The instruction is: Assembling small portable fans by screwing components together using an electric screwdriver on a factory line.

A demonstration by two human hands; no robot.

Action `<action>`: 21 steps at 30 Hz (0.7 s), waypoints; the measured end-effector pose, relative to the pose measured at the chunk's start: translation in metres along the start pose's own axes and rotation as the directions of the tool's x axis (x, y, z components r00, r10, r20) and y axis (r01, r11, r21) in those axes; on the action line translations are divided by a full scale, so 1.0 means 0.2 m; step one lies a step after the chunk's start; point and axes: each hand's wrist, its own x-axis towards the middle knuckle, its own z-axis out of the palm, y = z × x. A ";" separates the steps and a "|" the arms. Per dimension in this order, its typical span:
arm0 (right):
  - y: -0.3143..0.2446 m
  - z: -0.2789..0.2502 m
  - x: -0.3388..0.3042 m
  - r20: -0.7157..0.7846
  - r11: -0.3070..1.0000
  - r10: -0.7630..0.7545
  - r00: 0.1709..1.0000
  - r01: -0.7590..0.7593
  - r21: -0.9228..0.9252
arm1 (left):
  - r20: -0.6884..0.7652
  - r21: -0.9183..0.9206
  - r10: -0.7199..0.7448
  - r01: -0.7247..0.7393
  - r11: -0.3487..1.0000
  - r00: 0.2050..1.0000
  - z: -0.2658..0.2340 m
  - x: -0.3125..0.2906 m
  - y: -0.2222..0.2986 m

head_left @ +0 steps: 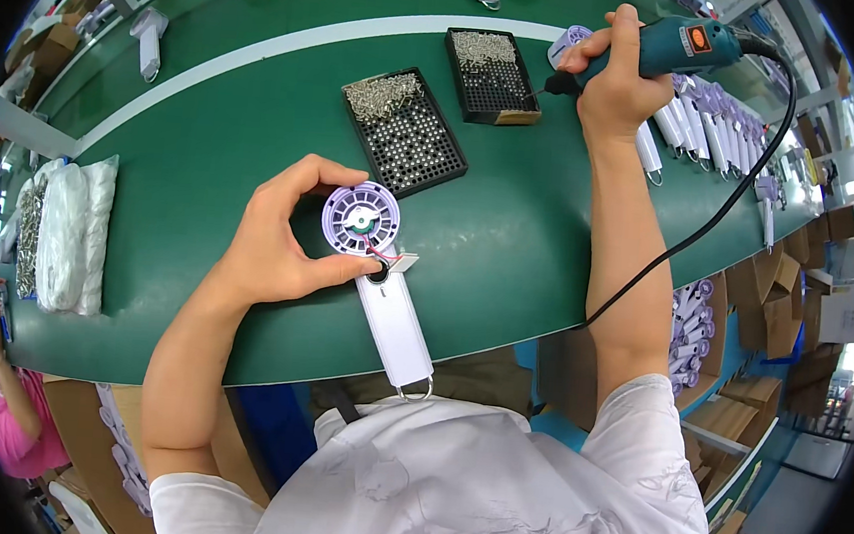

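My left hand is closed round the round purple head of a small handheld fan, its thumb pressed near the neck. The fan's inner side faces up, showing a green part and thin red wires, and its white handle points toward me with a metal loop at the end. Up at the right, my right hand grips a teal electric screwdriver with a black cable. The driver's tip points at a black screw tray holding many small silver screws. A second black screw tray lies just beyond the fan.
White-and-purple fans stand in a row at the right rear. Clear plastic bags lie at the left. A carton of purple parts sits below the table's right edge. Another person's pink sleeve shows at the lower left.
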 end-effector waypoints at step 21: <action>0.03 0.01 0.00 0.014 0.999 0.015 1.000 -0.015 -0.039 | -0.003 0.007 0.007 -0.007 1.000 1.000 0.00 -0.01 0.00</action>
